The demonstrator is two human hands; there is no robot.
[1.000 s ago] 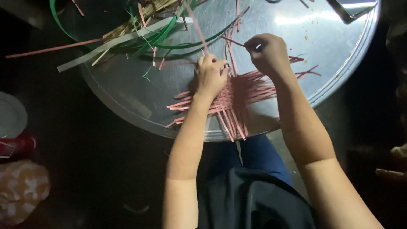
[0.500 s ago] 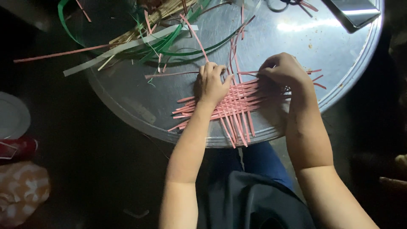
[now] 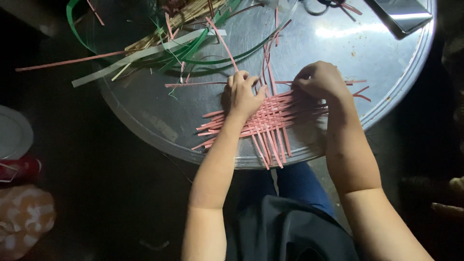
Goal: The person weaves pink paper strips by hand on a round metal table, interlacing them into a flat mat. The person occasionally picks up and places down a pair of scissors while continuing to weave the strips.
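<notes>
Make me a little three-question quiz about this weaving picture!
1. True or false: both hands rest on the pink mat.
2. What colour are most loose strips at the tray's far side? A) green B) blue C) black
3. Fill in: the left hand presses the mat's ___ edge, as seen here.

Key: 1 true; 2 A; 3 left. The right hand is at the mat's far right corner.
</notes>
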